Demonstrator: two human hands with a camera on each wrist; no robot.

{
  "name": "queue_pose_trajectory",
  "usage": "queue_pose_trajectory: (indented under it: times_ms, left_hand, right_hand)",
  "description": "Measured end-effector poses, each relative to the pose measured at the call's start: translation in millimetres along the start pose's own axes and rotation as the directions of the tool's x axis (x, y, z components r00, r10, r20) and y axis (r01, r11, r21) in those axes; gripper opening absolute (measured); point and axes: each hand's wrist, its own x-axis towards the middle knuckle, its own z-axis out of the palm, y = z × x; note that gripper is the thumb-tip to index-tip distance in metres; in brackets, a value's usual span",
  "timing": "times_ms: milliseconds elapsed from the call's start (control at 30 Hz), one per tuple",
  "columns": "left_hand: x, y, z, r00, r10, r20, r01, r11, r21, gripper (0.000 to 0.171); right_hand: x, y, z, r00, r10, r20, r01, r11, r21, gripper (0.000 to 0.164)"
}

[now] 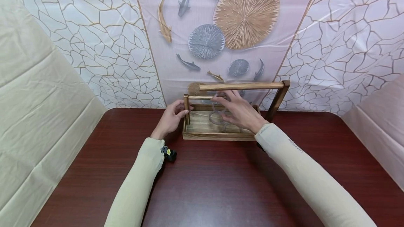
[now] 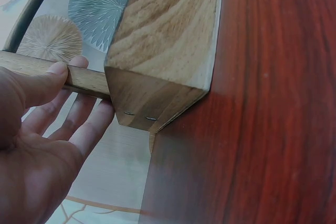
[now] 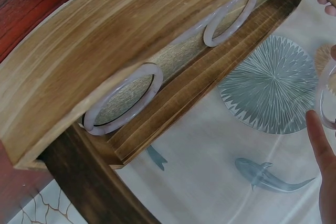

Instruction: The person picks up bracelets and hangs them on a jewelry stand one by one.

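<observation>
Left hand (image 1: 172,117) and right hand (image 1: 241,111) both work at a wooden stand (image 1: 217,136) near the far edge of the dark red table (image 1: 189,181). At left, thumb and fingers close lightly around the left post (image 1: 187,109), leaving the palm uncurled. The wood looks stiff and fairly light; the post makes a sensible place to steady it. That forearm comes in from the near left.

Further right, a pale bangle (image 3: 320,95) sits between the bent fingers of the right hand, near the lower bar (image 1: 200,97); whether it encircles that bar I cannot tell. It looks rigid, light, smooth and probably breakable, so a soft fingertip pinch on its band seems best. Two similar bangles lean inside the tray, one left (image 3: 210,38), one right (image 3: 102,129).

The right arm slants in from the near right, wrist over the tray's near rim, knuckles up, hand below the upper bar (image 1: 241,86).
</observation>
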Motion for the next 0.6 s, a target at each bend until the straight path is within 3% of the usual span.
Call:
queue_pose_trajectory:
  times_ms: [600]
  left_hand:
    - [-2.1, 0.3, -1.1, 1.0, -0.004, 0.003, 0.004, 1.0, 0.023, 0.027]
  right_hand:
    - [4.2, -5.3, 5.4, 1.0, 0.014, 0.012, -0.014, 1.0, -0.011, 0.061]
